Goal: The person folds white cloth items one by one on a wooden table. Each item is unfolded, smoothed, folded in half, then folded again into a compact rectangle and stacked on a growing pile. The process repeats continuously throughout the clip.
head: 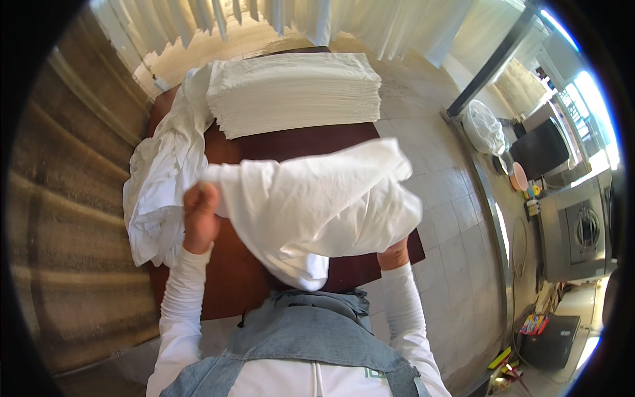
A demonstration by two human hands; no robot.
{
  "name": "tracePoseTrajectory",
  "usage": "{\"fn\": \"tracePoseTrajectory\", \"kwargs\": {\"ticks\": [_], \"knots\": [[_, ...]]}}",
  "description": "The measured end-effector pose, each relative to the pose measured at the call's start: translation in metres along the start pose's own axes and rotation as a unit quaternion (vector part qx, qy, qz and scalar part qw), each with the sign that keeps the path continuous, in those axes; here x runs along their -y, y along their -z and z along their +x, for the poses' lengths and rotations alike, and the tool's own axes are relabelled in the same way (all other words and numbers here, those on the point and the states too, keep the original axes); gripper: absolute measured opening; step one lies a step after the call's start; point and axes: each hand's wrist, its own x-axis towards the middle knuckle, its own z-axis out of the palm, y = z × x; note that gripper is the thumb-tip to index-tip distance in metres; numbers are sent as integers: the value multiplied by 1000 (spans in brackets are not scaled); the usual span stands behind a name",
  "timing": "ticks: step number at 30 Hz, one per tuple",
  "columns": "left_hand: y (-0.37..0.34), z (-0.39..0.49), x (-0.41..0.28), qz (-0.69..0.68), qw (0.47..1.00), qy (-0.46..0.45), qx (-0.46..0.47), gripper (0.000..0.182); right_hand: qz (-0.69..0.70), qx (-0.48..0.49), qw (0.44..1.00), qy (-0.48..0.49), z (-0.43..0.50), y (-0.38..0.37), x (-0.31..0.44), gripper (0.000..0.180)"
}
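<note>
A white cloth (317, 198) hangs in loose folds between my two hands, above a reddish-brown table (223, 278). My left hand (201, 216) grips its left end, fingers curled around the fabric. At the cloth's lower right, my right hand (394, 253) holds the other side; its fingers are hidden beneath the folds. Beyond the cloth, a tall stack of flat, folded white cloths (297, 94) lies on the far part of the table. A crumpled heap of white cloth (163, 188) spills along the table's left side, close to my left hand.
A brown curtain (74, 208) borders the left side. White cloths (297, 20) hang beyond the table. Across the tiled floor (446, 198), at the right, are a front-loading washing machine (578, 233), a pink basin (518, 176), a full white tub (483, 128) and a grey post (491, 62).
</note>
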Motion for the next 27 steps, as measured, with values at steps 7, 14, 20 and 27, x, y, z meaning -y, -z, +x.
{"fn": "tracePoseTrajectory", "kwargs": {"ticks": [7, 14, 20, 27], "knots": [[-10, 50, -26, 31, 997, 45, -62, 34, 383, -64, 919, -73, 23, -42, 23, 45], [38, -1, 59, -16, 976, 141, -167, 24, -251, -234, 934, -102, 18, 13, -12, 20], [28, -74, 116, 32, 957, 266, -108, 28, -424, -244, 866, -105, -15, 25, -69, 20], [42, -99, 124, -13, 967, 234, -98, 33, -550, -189, 768, -267, -10, 36, -124, 53]]}}
